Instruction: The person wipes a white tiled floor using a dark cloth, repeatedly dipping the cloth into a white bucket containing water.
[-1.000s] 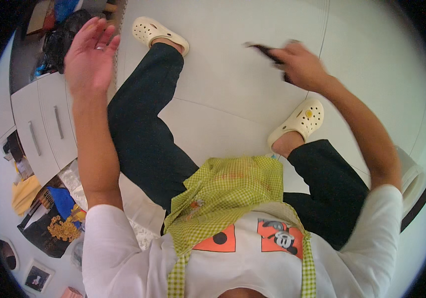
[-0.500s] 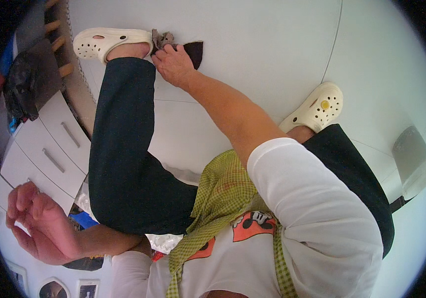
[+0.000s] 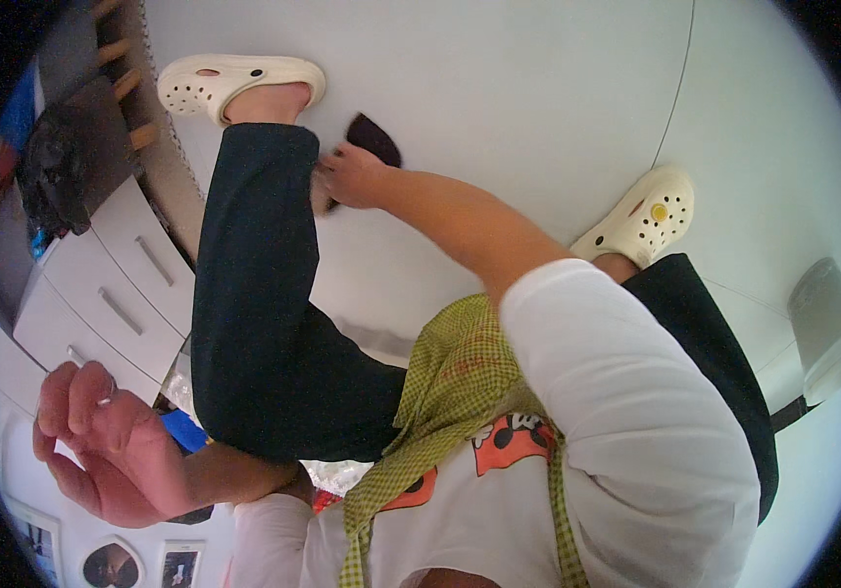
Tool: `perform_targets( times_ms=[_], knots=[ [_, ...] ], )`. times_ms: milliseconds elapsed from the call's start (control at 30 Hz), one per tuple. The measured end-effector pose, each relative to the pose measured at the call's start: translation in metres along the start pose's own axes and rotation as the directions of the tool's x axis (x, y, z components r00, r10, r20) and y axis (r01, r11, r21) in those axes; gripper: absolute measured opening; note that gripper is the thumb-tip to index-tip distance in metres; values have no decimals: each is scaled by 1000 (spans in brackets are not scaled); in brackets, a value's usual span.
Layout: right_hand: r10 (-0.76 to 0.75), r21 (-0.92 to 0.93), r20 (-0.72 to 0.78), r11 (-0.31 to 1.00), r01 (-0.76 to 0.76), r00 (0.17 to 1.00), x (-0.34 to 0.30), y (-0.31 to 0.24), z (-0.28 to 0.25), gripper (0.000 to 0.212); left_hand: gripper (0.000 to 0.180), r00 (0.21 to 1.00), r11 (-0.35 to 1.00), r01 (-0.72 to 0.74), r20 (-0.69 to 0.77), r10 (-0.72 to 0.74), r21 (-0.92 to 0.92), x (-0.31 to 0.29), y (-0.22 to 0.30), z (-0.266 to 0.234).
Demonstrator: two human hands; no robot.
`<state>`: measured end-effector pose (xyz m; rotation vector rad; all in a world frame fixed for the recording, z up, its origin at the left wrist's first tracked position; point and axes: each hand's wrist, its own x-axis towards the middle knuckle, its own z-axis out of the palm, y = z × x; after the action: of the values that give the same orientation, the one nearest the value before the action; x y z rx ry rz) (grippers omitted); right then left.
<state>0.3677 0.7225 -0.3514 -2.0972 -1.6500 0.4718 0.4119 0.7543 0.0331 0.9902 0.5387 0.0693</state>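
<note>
My right hand (image 3: pixel 355 178) is closed on a rag, just right of my left shin and close to the floor. A dark brown flap of the rag (image 3: pixel 375 139) sticks out beyond the hand; the rest is mostly hidden by my fingers and blurred. My left hand (image 3: pixel 117 446) is raised at the lower left with nothing in it. Its palm shows, the fingers are loosely bent, and a gap lies between them and the thumb. A ring (image 3: pixel 105 400) is on one finger.
My feet, in cream clogs (image 3: pixel 185 83), stand wide apart on the pale floor (image 3: pixel 499 88). A white drawer unit (image 3: pixel 112 284) stands at the left, with a black plastic bag (image 3: pixel 51 167) beyond it. Framed pictures (image 3: pixel 181 566) show at the lower left. A grey, rounded panel (image 3: pixel 822 314) is at the right.
My right hand has pulled the rag from beside the left clog's heel back toward me, along my shin. My left hand stays raised, in much the same pose.
</note>
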Motion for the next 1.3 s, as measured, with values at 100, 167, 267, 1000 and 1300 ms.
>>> perform_targets(
  times_ms=[100,167,267,1000,1300],
  knots=[
    [-186,39,57,982,184,981,-66,10,-1,12,4,1000,1000,10,27,-10,-3,-3,2,0],
    [-247,18,198,968,249,948,-111,33,-26,12,5,995,999,27,92,-24,-31,-7,2,0],
    [-206,24,350,977,211,914,-164,64,-58,11,6,991,1000,29,128,-28,-9,-11,1,-5],
    [949,-222,278,211,-952,145,-478,150,-222,19,17,961,998,-5,276,-11,55,-8,-15,4],
    [678,414,-552,728,-547,485,-381,178,-216,35,13,951,987,21,303,-69,158,-2,-39,29]
  ],
)
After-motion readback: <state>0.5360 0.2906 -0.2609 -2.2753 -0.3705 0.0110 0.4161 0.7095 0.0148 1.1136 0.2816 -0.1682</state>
